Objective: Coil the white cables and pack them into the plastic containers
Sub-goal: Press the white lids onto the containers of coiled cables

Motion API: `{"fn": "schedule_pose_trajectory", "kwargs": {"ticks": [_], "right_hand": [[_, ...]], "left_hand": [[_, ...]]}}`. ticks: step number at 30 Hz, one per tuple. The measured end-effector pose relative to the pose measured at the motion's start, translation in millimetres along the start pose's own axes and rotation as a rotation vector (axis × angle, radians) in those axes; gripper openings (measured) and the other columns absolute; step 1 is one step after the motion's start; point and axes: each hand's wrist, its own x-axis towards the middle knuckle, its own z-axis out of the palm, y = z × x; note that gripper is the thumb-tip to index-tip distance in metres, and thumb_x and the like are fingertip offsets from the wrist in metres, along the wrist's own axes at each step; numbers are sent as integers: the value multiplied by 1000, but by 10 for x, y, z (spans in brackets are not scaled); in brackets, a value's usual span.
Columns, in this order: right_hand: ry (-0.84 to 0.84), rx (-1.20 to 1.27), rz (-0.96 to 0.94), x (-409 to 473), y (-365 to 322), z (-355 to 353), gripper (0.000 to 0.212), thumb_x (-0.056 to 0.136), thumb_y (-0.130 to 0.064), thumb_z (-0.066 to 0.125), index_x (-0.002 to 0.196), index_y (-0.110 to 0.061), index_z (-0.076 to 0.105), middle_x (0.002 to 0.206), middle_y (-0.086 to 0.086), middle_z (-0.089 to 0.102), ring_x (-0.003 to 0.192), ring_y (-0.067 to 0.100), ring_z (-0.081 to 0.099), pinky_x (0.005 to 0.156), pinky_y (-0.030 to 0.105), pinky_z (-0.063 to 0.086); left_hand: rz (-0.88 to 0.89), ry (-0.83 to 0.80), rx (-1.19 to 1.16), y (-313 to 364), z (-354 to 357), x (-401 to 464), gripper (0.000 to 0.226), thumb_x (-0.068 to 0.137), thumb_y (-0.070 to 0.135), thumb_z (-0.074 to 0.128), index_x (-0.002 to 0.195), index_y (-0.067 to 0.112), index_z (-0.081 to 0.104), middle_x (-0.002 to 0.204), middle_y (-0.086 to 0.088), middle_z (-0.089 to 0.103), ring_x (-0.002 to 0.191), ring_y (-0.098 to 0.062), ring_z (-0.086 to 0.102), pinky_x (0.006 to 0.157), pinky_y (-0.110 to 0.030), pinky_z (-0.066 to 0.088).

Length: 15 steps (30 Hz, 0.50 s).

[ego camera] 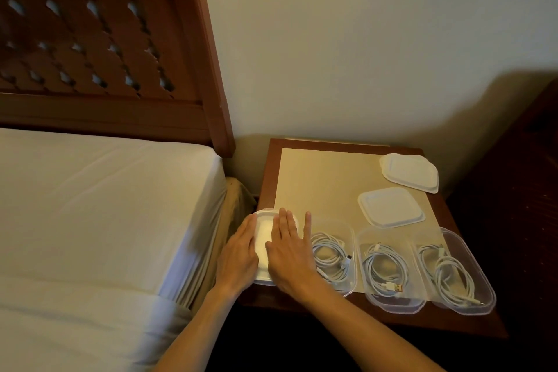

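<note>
Beside the bed (90, 205), on a nightstand (302, 178), a lid (262, 238) is being pressed onto the leftmost container by the flat left hand (237, 260) and right hand (291, 254), probably to seal it; coiled white cables (382, 269) are lying in three uncovered containers (362, 238), with spare lids (391, 205) waiting behind.

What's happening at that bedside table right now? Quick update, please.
Left hand and right hand flat, pressing a lid onto the leftmost container. Three open containers hold coiled white cables. Loose lids wait behind. Nothing in the way.
</note>
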Motion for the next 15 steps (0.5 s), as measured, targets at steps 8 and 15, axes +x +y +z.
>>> {"fn": "schedule_pose_trajectory", "kwargs": {"ticks": [8, 15], "right_hand": [[-81, -27, 10, 2, -34, -51, 63, 105, -41, 12, 155, -5, -4, 163, 13, -9, 150, 28, -14, 103, 61, -29], [300, 469, 225, 131, 959, -412, 49, 101, -40, 39, 147, -24, 36, 162, 0, 19, 150, 20, 14, 122, 46, 6]], "left_hand": [[-6, 10, 98, -10, 30, 2, 53, 102, 42, 36, 152, 28, 25, 153, 7, 39, 132, -17, 47, 104, -38, 47], [-6, 74, 179, 205, -79, 55, 56, 91, 31, 32, 144, 22, 42, 154, -6, 36, 133, -28, 43, 109, -44, 38]]}}
